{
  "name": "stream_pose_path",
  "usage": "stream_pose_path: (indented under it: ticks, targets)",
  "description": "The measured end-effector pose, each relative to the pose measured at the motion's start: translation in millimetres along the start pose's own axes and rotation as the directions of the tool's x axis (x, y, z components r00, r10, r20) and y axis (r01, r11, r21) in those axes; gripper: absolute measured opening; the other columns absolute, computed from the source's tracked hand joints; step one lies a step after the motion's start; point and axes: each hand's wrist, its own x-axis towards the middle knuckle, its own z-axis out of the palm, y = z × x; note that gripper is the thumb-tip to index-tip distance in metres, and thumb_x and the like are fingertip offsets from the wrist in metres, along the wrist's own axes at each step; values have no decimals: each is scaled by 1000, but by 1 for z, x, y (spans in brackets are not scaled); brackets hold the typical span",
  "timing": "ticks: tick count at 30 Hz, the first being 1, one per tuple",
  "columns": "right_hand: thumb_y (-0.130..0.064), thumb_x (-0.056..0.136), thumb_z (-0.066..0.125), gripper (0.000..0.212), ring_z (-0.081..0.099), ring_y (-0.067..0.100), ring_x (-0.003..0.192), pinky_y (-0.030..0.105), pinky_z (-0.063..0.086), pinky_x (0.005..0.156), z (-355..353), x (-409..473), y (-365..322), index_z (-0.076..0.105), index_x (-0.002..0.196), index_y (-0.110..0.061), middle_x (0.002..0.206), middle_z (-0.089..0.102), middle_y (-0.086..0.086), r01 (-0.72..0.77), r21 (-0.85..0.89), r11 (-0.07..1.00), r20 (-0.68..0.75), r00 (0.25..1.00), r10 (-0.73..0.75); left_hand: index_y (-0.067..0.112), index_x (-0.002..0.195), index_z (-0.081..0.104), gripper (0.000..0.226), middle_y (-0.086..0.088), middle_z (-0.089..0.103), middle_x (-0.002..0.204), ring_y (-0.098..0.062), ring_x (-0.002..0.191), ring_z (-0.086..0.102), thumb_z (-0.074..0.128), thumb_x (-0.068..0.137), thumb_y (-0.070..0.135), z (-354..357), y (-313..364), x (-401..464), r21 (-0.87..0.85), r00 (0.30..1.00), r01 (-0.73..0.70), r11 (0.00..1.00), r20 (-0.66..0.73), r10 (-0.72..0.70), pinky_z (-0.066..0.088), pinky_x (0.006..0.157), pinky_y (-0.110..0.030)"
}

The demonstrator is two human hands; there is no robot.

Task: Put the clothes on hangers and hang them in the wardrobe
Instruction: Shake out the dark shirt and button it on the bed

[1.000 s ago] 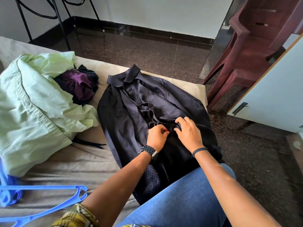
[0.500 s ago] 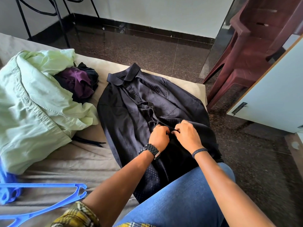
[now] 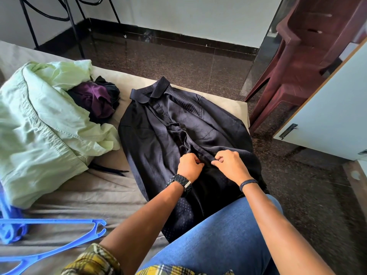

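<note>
From my head view, the dark navy shirt [image 3: 158,135] lies flat on the bed [image 3: 79,191] at frame center, collar toward the top, glossy with dotted lining. My left hand [image 3: 188,165] and right hand [image 3: 230,165] each pinch its front placket. Blue hangers [image 3: 59,235] lie lower left.

Bright soft daylight, sharp centre, wide-angle bending at edges.
</note>
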Motion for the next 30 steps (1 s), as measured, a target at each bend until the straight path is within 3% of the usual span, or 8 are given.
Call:
stream_pose_path:
  ticks: [2,7,12,16,19,23,27,30]
  targets:
    - [-20,81,74,25,48,8,57,25,38,64,-2,1,0,58,62,-17,51,52,-6,-59,138,989,-22,998,63,6,85,69,13,-9,69,94,-22,92,62,71,80,18,0,0,1,-27,1000,8,1000,13,-7,46,79,-26]
    - [-12,79,75,11,58,7,66,14,45,61,-10,3,-2,73,89,-8,67,62,-5,-115,390,913,-22,991,134,11,80,73,7,3,61,66,-8,64,54,72,80,17,-5,6,-5,-257,997,56,965,-32,-66,44,66,-20]
    - [2,82,67,22,57,11,68,20,44,57,-11,4,-5,68,103,-1,75,64,3,-263,644,718,167,965,203,8,71,64,14,-5,63,64,-15,59,62,70,82,4,-8,17,-11,-645,981,193,740,109,-161,57,57,-24]
    - [1,80,65,24,53,10,61,17,40,53,-12,2,-6,68,97,-15,66,61,-1,-253,474,843,180,966,188,8,72,59,18,-8,60,67,-13,55,59,64,86,0,-7,19,-14,-728,965,262,634,195,-176,55,50,-22]
    - [-6,80,63,22,49,5,55,15,38,56,-9,-1,-5,69,99,-17,56,58,-4,-112,229,967,111,990,88,7,72,59,18,-9,59,69,-13,55,60,61,88,-1,-6,15,-15,-755,953,301,582,229,-196,55,50,-21]
    - [-13,87,63,23,41,6,48,13,36,54,-2,-7,-7,69,109,-17,49,44,-6,65,153,986,15,998,-68,5,73,60,16,-11,61,70,-16,59,61,61,88,-2,-5,9,-16,-782,945,327,531,250,-213,55,51,-21]
    - [-18,88,66,17,48,6,61,24,42,71,5,-9,-10,72,103,-14,60,45,-12,144,93,985,-119,984,-132,5,73,60,17,-11,61,70,-15,58,61,61,88,-2,-5,7,-16,-797,941,337,501,268,-207,56,52,-22]
    - [-10,85,66,13,54,17,76,27,46,77,11,-8,-8,72,96,-11,83,54,-3,168,33,985,-181,971,-159,5,73,61,17,-10,63,69,-11,53,63,61,88,-2,-5,8,-17,-799,942,337,498,280,-188,56,53,-21]
